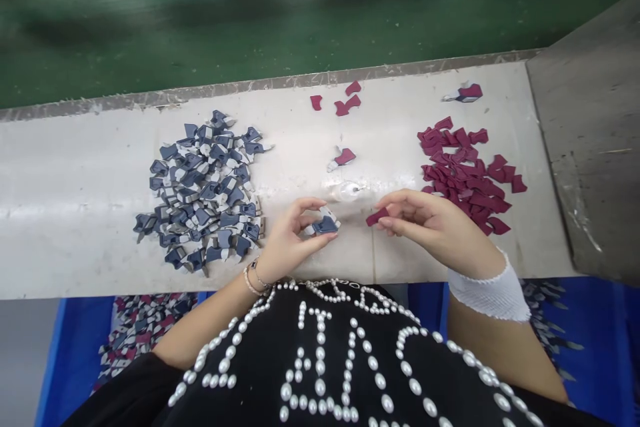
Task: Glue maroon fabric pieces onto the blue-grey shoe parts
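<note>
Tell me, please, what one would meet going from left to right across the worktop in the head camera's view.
Heap of blue-and-grey parts → blue-and-grey piece in the left hand → maroon piece in the right hand → heap of maroon parts → grey panel.

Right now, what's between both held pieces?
Head view: bare worktop between the blue part in the left hand and the maroon piece in the right hand.

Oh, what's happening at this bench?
A person's left hand holds a blue-and-grey piece, and the right hand pinches a small maroon piece; the two pieces are apart. A pile of blue-and-grey parts lies to the left, a pile of maroon parts to the right.
</note>
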A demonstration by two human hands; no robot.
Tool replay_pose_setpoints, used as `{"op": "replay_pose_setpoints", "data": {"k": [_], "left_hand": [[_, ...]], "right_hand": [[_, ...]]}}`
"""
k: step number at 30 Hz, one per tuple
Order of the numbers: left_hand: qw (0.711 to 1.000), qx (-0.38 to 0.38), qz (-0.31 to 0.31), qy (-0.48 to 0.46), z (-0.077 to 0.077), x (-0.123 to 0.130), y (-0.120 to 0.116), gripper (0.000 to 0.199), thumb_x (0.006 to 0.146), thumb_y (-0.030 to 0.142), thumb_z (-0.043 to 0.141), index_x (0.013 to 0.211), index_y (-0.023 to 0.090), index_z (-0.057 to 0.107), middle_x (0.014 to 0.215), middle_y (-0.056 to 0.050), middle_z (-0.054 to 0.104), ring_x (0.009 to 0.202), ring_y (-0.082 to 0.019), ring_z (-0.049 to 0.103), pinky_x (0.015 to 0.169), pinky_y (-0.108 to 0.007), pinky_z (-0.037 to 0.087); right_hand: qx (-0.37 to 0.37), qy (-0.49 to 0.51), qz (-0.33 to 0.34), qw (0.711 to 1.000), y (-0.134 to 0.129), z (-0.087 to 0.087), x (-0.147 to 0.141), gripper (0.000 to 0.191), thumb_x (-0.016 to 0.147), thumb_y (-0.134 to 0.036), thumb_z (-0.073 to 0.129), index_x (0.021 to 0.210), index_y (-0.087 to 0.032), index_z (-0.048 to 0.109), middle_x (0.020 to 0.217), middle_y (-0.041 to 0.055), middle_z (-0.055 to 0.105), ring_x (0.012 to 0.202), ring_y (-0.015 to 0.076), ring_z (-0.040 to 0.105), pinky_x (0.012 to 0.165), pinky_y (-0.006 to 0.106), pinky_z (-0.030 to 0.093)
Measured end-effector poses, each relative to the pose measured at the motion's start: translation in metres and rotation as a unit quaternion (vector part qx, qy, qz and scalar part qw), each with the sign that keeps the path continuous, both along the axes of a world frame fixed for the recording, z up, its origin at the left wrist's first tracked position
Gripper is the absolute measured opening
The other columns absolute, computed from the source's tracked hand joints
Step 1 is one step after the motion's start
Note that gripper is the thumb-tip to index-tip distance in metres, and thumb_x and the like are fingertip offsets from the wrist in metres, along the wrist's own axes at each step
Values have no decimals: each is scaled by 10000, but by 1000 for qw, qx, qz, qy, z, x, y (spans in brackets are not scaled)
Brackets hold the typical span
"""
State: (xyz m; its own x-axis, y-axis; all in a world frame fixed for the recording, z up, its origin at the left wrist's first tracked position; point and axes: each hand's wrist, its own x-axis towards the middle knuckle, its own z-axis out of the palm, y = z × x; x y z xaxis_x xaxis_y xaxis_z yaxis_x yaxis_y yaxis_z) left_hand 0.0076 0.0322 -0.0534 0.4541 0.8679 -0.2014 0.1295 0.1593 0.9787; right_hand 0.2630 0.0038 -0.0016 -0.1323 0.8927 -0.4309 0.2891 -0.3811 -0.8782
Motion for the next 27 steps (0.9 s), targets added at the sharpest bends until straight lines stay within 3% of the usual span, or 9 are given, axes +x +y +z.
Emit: {"op": "replay_pose_setpoints", "data": {"k": [2, 6, 11, 16, 19, 24, 27], "left_hand": [[1000, -7, 9, -3, -8, 0, 2, 433, 798, 250, 773, 1171, 236, 554, 1210, -56, 583, 956, -138, 651, 893, -292, 556], [1000, -8, 16, 12, -17, 0, 4, 454, 801, 266, 771, 1190, 226, 541, 1223, -70, 594, 1003, -159, 651, 919, -319, 545], [1000, -4, 2, 29, -22, -2, 2, 462, 823, 310, 751, 1215, 218, 523, 1082, -53, 637, 929, -159, 654, 813, -293, 535], [999, -5, -9, 51, -23, -3, -1, 481, 827, 336, 737, 1235, 205, 519, 932, -28, 654, 883, -174, 665, 794, -304, 532], [999, 2, -14, 50, -21, -2, -1, 451, 825, 319, 731, 1216, 206, 537, 934, -30, 661, 879, -177, 681, 778, -300, 547], [999, -4, -27, 40, -20, -2, -2, 441, 830, 310, 717, 1223, 211, 542, 944, -33, 674, 891, -180, 694, 793, -304, 567], [999, -10, -34, 35, -23, -2, -3, 439, 836, 309, 707, 1229, 212, 534, 957, -39, 681, 910, -185, 693, 820, -320, 569]], "right_hand": [[-3, -10, -28, 1000, 4, -3, 5, 357, 860, -438, 721, 1142, -243, 621, 883, 42, 764, 889, 231, 735, 836, 376, 572], [7, -29, -57, 998, 28, -6, 21, 321, 846, -494, 717, 942, -223, 574, 871, 64, 771, 881, 240, 736, 855, 405, 563], [16, -37, -25, 999, 91, -8, 27, 275, 894, -441, 680, 921, -212, 530, 849, 53, 764, 777, 197, 724, 765, 366, 580], [-1, -100, 10, 995, 151, -14, 11, 262, 978, -370, 588, 1109, -144, 604, 917, 33, 704, 731, 140, 680, 692, 321, 584], [1, -187, -11, 982, 154, -16, 29, 298, 969, -388, 601, 1146, -148, 619, 946, 33, 679, 729, 134, 654, 669, 312, 573], [1, -358, -106, 928, 125, -27, 107, 274, 958, -362, 615, 1134, -152, 622, 1050, 57, 661, 861, 170, 653, 763, 365, 569], [-11, -406, -105, 908, 117, -38, 136, 303, 943, -355, 637, 1170, -156, 614, 1142, 77, 643, 945, 196, 649, 808, 395, 568]]}}
